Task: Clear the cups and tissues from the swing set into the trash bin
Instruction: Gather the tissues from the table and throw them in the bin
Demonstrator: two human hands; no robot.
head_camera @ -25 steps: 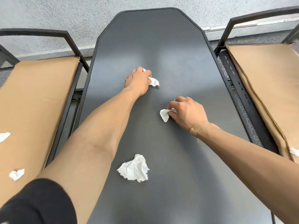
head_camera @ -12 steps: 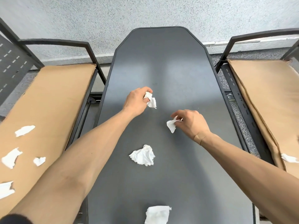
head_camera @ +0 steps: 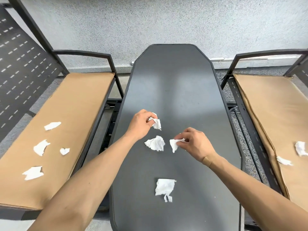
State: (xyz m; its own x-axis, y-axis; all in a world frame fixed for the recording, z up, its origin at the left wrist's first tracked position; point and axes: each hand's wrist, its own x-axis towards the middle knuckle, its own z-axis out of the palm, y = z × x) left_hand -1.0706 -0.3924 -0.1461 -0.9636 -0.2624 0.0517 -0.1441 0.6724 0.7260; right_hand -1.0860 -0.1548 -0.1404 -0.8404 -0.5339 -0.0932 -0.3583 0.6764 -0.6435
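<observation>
My left hand (head_camera: 140, 125) pinches a small crumpled white tissue (head_camera: 156, 123) just above the dark grey table (head_camera: 175, 84). My right hand (head_camera: 194, 144) grips another white tissue scrap (head_camera: 174, 145) a little lower and to the right. Between the two hands a loose crumpled tissue (head_camera: 155, 143) lies on the table. A flatter torn tissue (head_camera: 164, 187) rests nearer to me on the tabletop. No cups and no trash bin are in view.
Tan seat cushions flank the table. The left cushion (head_camera: 66, 104) carries several tissue scraps, such as one piece (head_camera: 40, 147). The right cushion (head_camera: 270, 104) holds two scraps, including one (head_camera: 300, 148) near its edge. Black metal armrests and a speckled wall stand behind.
Both hands have lifted their tissues off the table and drawn back toward me. The view has tilted, bringing more scraps on the cushions and a nearer table tissue into sight.
</observation>
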